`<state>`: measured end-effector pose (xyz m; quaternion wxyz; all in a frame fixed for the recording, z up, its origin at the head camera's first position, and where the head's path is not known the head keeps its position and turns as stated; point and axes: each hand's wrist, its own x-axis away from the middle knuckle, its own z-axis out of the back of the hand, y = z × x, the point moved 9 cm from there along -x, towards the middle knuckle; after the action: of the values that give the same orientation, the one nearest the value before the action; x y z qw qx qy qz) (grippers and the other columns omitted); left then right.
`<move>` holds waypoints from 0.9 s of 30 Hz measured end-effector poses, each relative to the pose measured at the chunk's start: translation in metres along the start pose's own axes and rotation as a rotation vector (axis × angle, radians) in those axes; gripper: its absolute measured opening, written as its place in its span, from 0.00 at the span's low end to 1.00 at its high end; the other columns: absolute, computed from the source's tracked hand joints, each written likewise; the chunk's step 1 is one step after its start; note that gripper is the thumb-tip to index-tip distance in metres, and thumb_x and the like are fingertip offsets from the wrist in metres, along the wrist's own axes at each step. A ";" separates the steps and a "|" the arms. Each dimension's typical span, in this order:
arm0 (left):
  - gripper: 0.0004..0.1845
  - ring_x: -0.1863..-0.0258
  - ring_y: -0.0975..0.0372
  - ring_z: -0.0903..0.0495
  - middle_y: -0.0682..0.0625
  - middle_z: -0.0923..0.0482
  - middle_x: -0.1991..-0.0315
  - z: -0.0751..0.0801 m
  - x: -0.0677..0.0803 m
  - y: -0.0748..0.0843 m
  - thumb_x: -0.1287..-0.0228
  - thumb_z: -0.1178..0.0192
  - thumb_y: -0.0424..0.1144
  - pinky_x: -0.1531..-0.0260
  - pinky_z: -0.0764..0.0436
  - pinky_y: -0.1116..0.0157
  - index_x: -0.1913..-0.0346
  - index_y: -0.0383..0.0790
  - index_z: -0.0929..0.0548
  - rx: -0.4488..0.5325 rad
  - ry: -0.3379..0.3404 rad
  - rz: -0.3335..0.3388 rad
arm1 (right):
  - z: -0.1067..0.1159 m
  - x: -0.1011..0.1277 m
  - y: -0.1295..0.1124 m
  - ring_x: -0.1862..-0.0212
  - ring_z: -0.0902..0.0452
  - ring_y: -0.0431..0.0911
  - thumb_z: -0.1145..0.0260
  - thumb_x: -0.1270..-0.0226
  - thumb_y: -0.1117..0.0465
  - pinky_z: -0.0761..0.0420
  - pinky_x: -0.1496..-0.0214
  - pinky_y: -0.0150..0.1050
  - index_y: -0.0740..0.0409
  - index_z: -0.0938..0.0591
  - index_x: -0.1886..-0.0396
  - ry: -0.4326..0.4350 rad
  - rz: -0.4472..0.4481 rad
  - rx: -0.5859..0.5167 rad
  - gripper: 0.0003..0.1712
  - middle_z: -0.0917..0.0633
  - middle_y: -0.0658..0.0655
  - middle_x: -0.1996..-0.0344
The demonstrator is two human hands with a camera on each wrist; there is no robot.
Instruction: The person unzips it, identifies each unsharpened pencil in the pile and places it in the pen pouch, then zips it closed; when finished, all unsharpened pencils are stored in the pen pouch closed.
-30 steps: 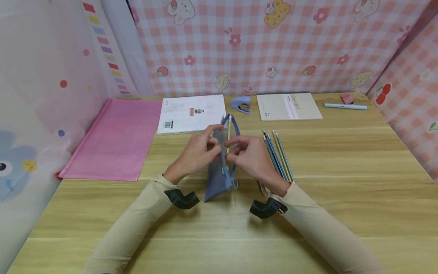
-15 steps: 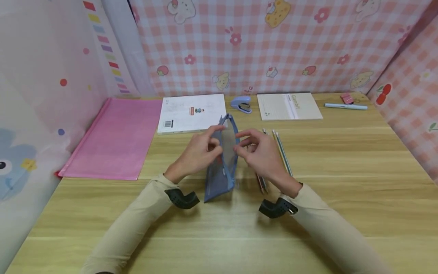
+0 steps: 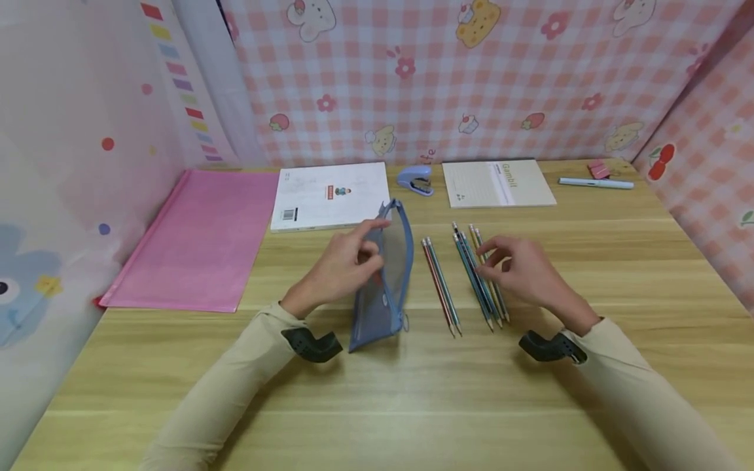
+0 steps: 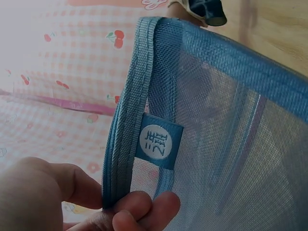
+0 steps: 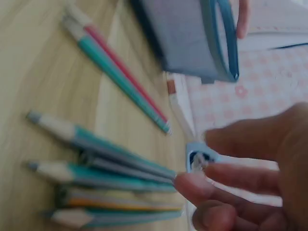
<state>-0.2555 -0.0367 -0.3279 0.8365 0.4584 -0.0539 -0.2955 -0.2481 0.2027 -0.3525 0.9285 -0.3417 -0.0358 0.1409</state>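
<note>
A blue mesh zip pencil pouch (image 3: 377, 314) stands on edge with its mouth open. My left hand (image 3: 341, 265) pinches its rim, and the left wrist view shows the thumb and fingers (image 4: 144, 207) on the blue edging beside a label. Thin pencil-like stripes show through the mesh (image 4: 202, 168); whether they lie inside or behind it I cannot tell. To the right, my right hand (image 3: 524, 271) is over a group of pencils (image 3: 478, 281), fingers bent with nothing between them. A red and a teal pencil (image 3: 442, 288) lie side by side between pouch and group.
Along the back of the wooden table (image 3: 377, 418) are a pink folder (image 3: 200, 242), a white book (image 3: 330, 196), a lilac stapler (image 3: 415, 179), a notepad (image 3: 497, 183), a light-blue pen (image 3: 596, 183) and a pink binder clip (image 3: 598, 169). Patterned cloth walls surround the table.
A yellow pencil that my right hand held in the pouch's mouth has left its fingers. That hand has moved right, over the pencils. My left hand keeps holding the pouch.
</note>
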 end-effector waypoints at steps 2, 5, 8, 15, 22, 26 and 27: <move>0.32 0.77 0.64 0.15 0.49 0.15 0.75 0.000 0.001 0.000 0.35 0.48 0.29 0.75 0.23 0.68 0.27 0.37 0.35 0.003 -0.002 0.001 | -0.003 0.002 0.004 0.69 0.17 0.43 0.31 0.35 0.65 0.22 0.69 0.30 0.65 0.15 0.53 -0.035 0.039 0.034 0.12 0.11 0.61 0.66; 0.32 0.77 0.65 0.14 0.50 0.15 0.75 -0.001 0.001 -0.001 0.35 0.47 0.29 0.72 0.20 0.67 0.27 0.37 0.35 0.008 -0.006 0.007 | -0.008 0.003 0.007 0.71 0.20 0.41 0.32 0.36 0.68 0.23 0.70 0.30 0.64 0.15 0.55 -0.070 0.079 0.054 0.10 0.12 0.58 0.68; 0.31 0.77 0.65 0.14 0.50 0.15 0.75 -0.001 0.001 -0.001 0.35 0.47 0.29 0.72 0.20 0.67 0.27 0.37 0.35 0.008 -0.012 0.015 | -0.011 0.002 0.009 0.72 0.22 0.39 0.33 0.36 0.70 0.24 0.71 0.30 0.63 0.14 0.57 -0.079 0.105 0.062 0.09 0.12 0.57 0.69; 0.31 0.76 0.64 0.14 0.49 0.16 0.75 -0.002 0.001 -0.001 0.34 0.47 0.29 0.75 0.21 0.67 0.27 0.37 0.35 0.012 -0.023 0.020 | -0.018 -0.005 0.007 0.74 0.25 0.38 0.34 0.38 0.71 0.27 0.71 0.31 0.61 0.14 0.59 -0.084 0.142 0.134 0.08 0.14 0.54 0.71; 0.31 0.76 0.64 0.14 0.48 0.15 0.74 -0.003 0.001 0.001 0.34 0.47 0.29 0.76 0.21 0.67 0.27 0.36 0.35 0.010 -0.035 0.015 | -0.027 -0.011 0.001 0.71 0.23 0.39 0.32 0.40 0.70 0.24 0.67 0.36 0.57 0.13 0.63 -0.128 0.170 0.233 0.07 0.14 0.51 0.73; 0.31 0.76 0.65 0.14 0.48 0.14 0.73 -0.004 0.001 0.002 0.34 0.46 0.29 0.70 0.18 0.66 0.27 0.36 0.35 0.007 -0.041 0.011 | -0.033 -0.016 -0.004 0.72 0.23 0.39 0.30 0.40 0.68 0.23 0.67 0.38 0.55 0.13 0.64 -0.159 0.176 0.281 0.06 0.14 0.50 0.76; 0.31 0.76 0.65 0.14 0.49 0.14 0.73 -0.004 0.001 0.002 0.33 0.46 0.29 0.69 0.17 0.66 0.27 0.36 0.35 0.006 -0.044 0.010 | -0.034 -0.017 -0.005 0.72 0.23 0.39 0.30 0.40 0.67 0.23 0.67 0.38 0.56 0.13 0.63 -0.164 0.168 0.288 0.06 0.14 0.51 0.76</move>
<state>-0.2522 -0.0333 -0.3288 0.8353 0.4537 -0.0757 -0.3011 -0.2581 0.1729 -0.3750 0.9467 -0.1941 -0.0622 0.2492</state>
